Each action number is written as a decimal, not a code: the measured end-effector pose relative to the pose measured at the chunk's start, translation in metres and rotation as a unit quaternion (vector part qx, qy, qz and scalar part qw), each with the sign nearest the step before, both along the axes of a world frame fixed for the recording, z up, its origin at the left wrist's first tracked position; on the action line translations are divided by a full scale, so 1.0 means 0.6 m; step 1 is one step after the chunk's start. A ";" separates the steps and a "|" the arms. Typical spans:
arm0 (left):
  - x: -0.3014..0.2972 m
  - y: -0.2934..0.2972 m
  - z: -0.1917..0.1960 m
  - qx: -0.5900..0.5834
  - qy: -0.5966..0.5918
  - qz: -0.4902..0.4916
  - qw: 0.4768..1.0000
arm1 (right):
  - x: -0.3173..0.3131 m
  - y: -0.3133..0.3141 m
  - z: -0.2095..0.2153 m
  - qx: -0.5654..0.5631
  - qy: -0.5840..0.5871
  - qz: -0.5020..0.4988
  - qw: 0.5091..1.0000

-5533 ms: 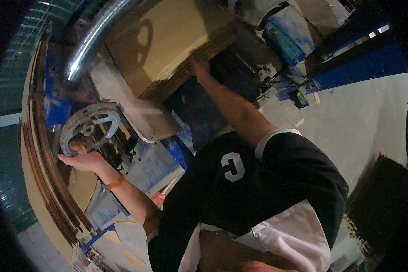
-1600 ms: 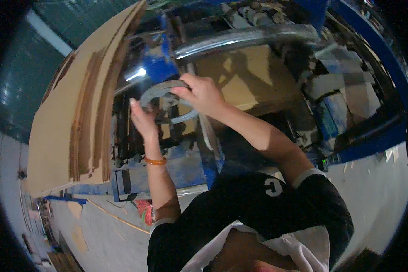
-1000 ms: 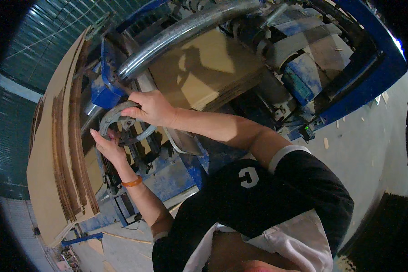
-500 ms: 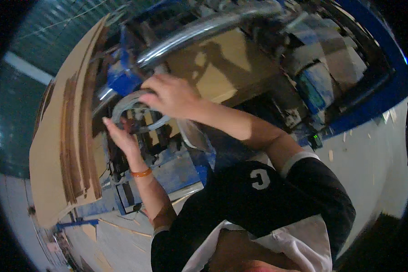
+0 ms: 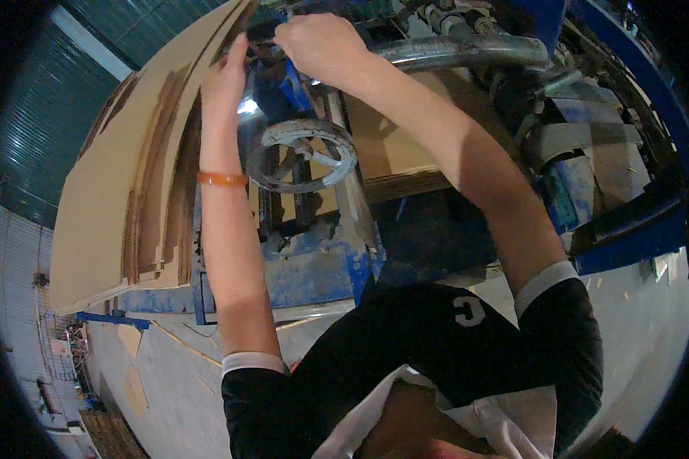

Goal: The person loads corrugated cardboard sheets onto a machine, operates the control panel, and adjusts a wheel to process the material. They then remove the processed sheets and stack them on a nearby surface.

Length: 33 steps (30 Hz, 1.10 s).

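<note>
Both of my arms reach up to the far part of a blue machine. My right hand (image 5: 321, 47) is curled at the top of the blue bracket (image 5: 295, 88); what its fingers close on is hidden. Just left of it, my left hand (image 5: 226, 80) stretches upward with a finger extended, between the cardboard stack and the machine, and nothing shows in it. A worn grey metal handwheel (image 5: 325, 158) sits below both hands, untouched, its spokes and rim in plain sight. An orange bracelet (image 5: 222, 179) circles my left wrist.
Large brown cardboard sheets (image 5: 103, 199) stand stacked along the left. A shiny metal roller (image 5: 467, 52) crosses the machine at the back, above more cardboard (image 5: 383, 145). At the right is a dusty motor-like unit (image 5: 586, 145) inside a blue frame. Scraps lie on the grey floor (image 5: 184, 382).
Both hands have left the handwheel and moved up and away to the machine's far part. My right hand has gone from the wheel rim to near the bracket. The view has shifted.
</note>
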State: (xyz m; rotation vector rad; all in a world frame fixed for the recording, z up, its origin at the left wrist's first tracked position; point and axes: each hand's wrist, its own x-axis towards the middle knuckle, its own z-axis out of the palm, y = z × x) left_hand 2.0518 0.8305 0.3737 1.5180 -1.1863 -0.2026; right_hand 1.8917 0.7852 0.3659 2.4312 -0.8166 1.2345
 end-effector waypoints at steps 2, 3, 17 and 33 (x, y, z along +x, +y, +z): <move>-0.006 -0.025 0.019 0.067 -0.008 -0.028 0.997 | 0.005 0.003 0.001 0.007 -0.028 0.010 1.000; -0.009 -0.035 0.024 0.083 -0.052 -0.023 0.995 | 0.009 0.007 0.001 0.028 -0.031 -0.003 0.999; 0.142 -0.159 -0.012 0.108 0.073 -0.212 0.969 | 0.027 0.030 -0.014 0.013 -0.159 0.064 0.985; -0.019 -0.059 -0.022 -0.015 0.149 -0.071 0.986 | -0.263 0.230 -0.447 0.515 -0.206 0.094 0.827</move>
